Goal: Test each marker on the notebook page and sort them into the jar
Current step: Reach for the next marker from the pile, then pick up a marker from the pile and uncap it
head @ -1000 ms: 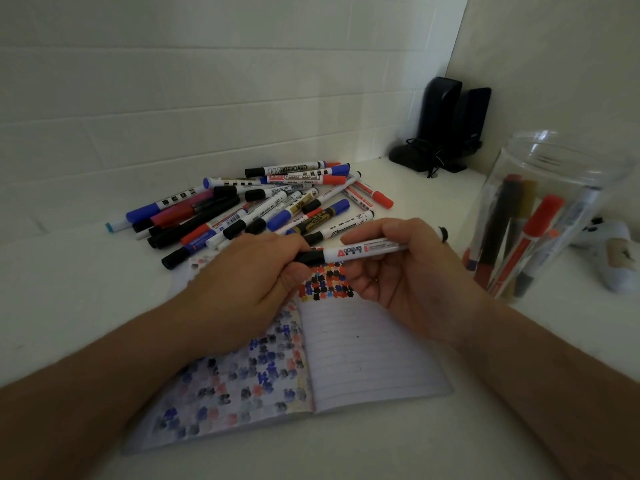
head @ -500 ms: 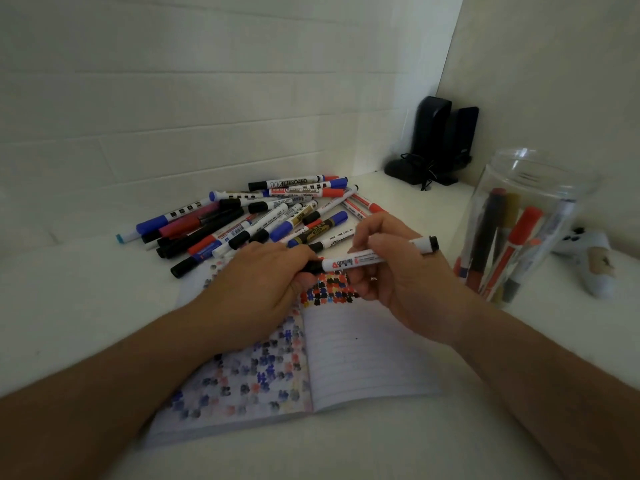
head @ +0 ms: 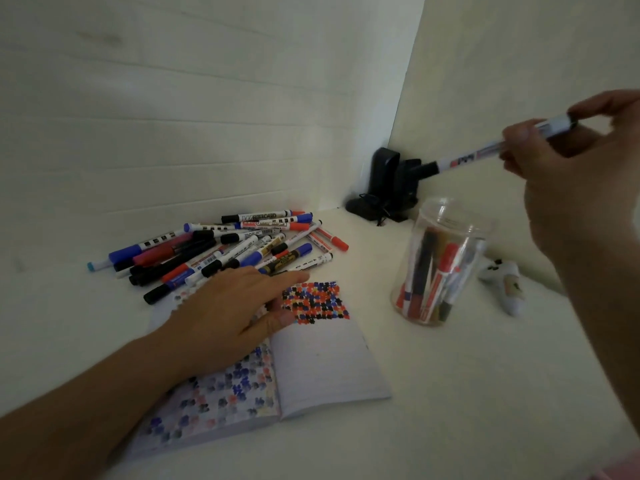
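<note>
The right hand (head: 585,174) is raised above the clear plastic jar (head: 441,261), its fingers curled round a white-barrelled marker with a black cap (head: 485,152) that slants down to the left. The jar stands upright on the white tabletop (head: 450,393) with several red, black and blue markers inside. The left hand (head: 235,310) lies with straight fingers on the open lined notebook (head: 322,362), just beside a patch of red, black and blue test blots at the top of the right page. Beyond the notebook lies a loose heap of assorted markers (head: 221,251). Two black speakers (head: 391,185) stand in the corner, and a small white figurine (head: 504,282) lies right of the jar.
</note>
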{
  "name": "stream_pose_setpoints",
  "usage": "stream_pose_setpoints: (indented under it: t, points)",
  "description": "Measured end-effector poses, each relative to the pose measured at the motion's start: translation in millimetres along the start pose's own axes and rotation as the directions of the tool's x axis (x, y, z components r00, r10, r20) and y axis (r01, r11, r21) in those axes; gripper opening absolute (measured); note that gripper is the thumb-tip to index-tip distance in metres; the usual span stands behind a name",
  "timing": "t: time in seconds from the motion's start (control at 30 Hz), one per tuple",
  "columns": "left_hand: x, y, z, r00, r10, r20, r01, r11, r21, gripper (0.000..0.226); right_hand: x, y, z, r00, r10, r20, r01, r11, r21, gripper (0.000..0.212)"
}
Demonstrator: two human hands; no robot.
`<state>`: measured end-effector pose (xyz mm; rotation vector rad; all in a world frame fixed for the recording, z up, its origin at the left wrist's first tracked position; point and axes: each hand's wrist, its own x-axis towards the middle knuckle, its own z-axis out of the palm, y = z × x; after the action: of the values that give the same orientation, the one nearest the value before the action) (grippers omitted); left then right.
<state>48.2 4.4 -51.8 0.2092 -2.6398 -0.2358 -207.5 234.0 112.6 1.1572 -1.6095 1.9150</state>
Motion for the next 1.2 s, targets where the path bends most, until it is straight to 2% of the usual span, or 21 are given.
stream_pose_setpoints:
  t: [0.17,0.33,0.43,0.5,0.63,0.8,0.93,1.03,1.1,1.13,1.17,1.2]
  points:
    - [-1.4,-0.7,1.9,1.000,-0.017,0.001,0.017,0.999,-0.030,0.060,-3.3,14.9,-3.2,0.999,-0.042,-0.001,0.040,0.964,-0.261,0.042]
    - [-1.6,-4.2,6.1,1.000,0.002,0.008,-0.002,1.000,0.007,0.051,-26.2,33.6,13.8,0.964,0.111,0.240,0.038,0.841,-0.540,0.030]
    - [-2.3,-3.8,5.2,1.000,0.021,0.006,-0.021,1.000,0.022,0.048,-34.2,41.9,21.5,0.939,0.176,0.294,0.059,0.762,-0.645,0.018]
    - [-2.7,-3.8,4.6,1.000,0.026,-0.003,-0.026,0.999,0.022,0.049,-36.3,45.1,25.5,0.933,0.177,0.314,0.101,0.709,-0.698,0.021]
    - [-2.4,-4.7,4.8,1.000,0.024,-0.006,-0.024,0.999,0.030,0.046,-36.4,55.4,27.7,0.927,0.086,0.364,0.253,0.571,-0.781,0.033]
    - [-2.2,-5.4,4.9,0.999,0.031,-0.014,-0.031,0.999,0.026,0.042,-32.1,68.6,23.1,0.898,0.075,0.434,0.376,0.385,-0.843,0.057]
    - [-1.1,-6.5,5.6,0.999,0.037,-0.023,-0.037,0.999,0.019,0.040,-29.7,70.3,23.6,0.901,0.086,0.426,0.344,0.458,-0.820,0.063]
    - [-1.1,-6.9,5.0,0.999,0.038,-0.028,-0.037,0.999,0.010,0.039,-32.4,61.5,25.4,0.934,0.068,0.350,0.254,0.561,-0.788,0.047]
    - [-0.2,-6.8,5.1,0.999,0.026,-0.031,-0.025,1.000,0.009,0.038,-41.5,50.6,29.4,0.952,-0.113,0.285,0.299,0.548,-0.781,0.031]
    - [0.2,-6.5,5.3,0.999,0.020,-0.035,-0.020,1.000,0.010,0.038,-48.2,45.1,34.9,0.934,-0.222,0.280,0.357,0.545,-0.758,0.026]
    - [0.6,-6.5,4.9,0.999,0.013,-0.038,-0.012,1.000,0.014,0.038,-55.4,40.1,43.0,0.912,-0.288,0.293,0.409,0.566,-0.716,0.023]
    - [1.0,-7.3,3.6,0.999,0.002,-0.041,-0.001,1.000,0.024,0.038,-62.8,39.0,54.1,0.895,-0.288,0.340,0.445,0.616,-0.649,0.023]
